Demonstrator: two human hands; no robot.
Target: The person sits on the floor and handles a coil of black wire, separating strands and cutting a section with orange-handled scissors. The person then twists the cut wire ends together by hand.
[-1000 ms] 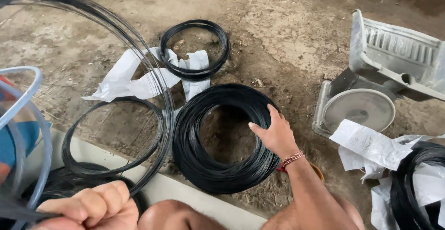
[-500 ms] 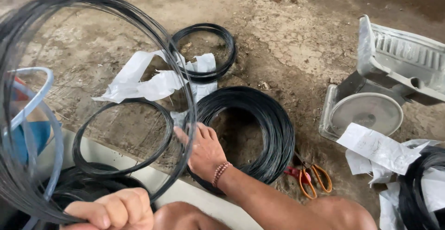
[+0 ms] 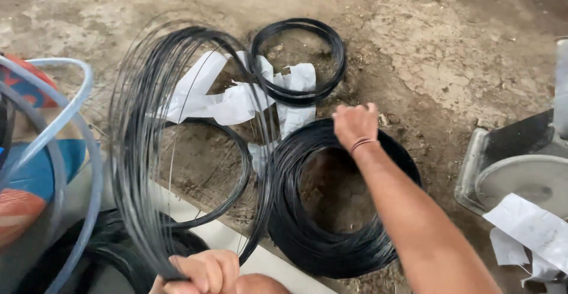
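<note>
My left hand (image 3: 204, 273), at the bottom edge, is shut on a bundle of thin black wire loops (image 3: 139, 152) that stands upright in front of me. My right hand (image 3: 355, 125) reaches over a thick coil of black wire (image 3: 331, 246) lying on the dirt. Its fingers curl down onto the coil's far rim, and they are hidden behind the knuckles. A smaller black coil (image 3: 337, 51) lies farther away on crumpled white paper (image 3: 236, 101). A single thin wire ring (image 3: 239, 158) rests on the ground behind the held loops.
Clear blue hose (image 3: 77, 152) arcs at the left over a red and blue fabric (image 3: 29, 175). Another dark coil (image 3: 112, 252) lies at bottom left by a pale concrete edge (image 3: 225, 235). A grey round-dished object (image 3: 526, 175) and white paper (image 3: 532, 229) sit at the right.
My right hand moved from the coil's right rim, across its near-left side, to its far rim. The bundle in my left hand swung rightward and now stands more edge-on.
</note>
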